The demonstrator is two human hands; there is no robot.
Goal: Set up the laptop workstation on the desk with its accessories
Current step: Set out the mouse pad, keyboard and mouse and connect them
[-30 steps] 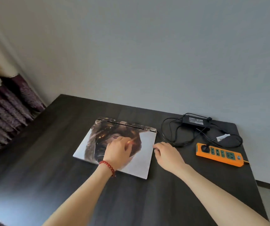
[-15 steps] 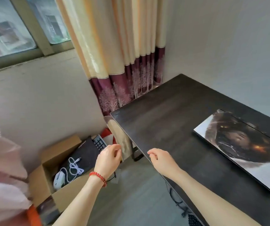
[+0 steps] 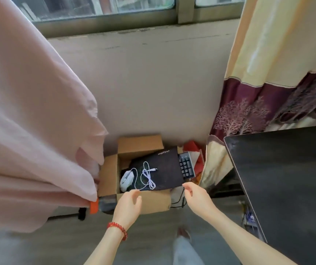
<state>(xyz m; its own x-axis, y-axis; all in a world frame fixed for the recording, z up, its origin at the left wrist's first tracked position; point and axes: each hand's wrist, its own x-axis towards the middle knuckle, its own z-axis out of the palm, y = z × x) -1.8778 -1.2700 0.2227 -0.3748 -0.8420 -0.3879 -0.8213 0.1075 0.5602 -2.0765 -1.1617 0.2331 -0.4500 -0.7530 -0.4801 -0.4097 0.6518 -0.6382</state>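
Observation:
An open cardboard box (image 3: 140,199) stands on the floor by the wall. In it lie a dark mouse pad (image 3: 164,169), a white mouse (image 3: 126,178) with its white cable (image 3: 147,175) coiled on the pad, and a keyboard (image 3: 186,167) poking out at the right. My left hand (image 3: 129,204) hovers over the box's near edge, fingers relaxed and empty. My right hand (image 3: 197,196) reaches toward the pad's near right corner, fingers loosely bent, holding nothing. The laptop is out of view.
The dark desk (image 3: 287,178) fills the right side, its corner near the box. A cream and maroon curtain (image 3: 258,92) hangs behind it. Pink fabric (image 3: 29,121) hangs at the left. A black cable (image 3: 180,201) trails beside the box.
My view has swung left from the desk and laptop down to the box on the floor. Both hands have left the laptop and now reach toward the box.

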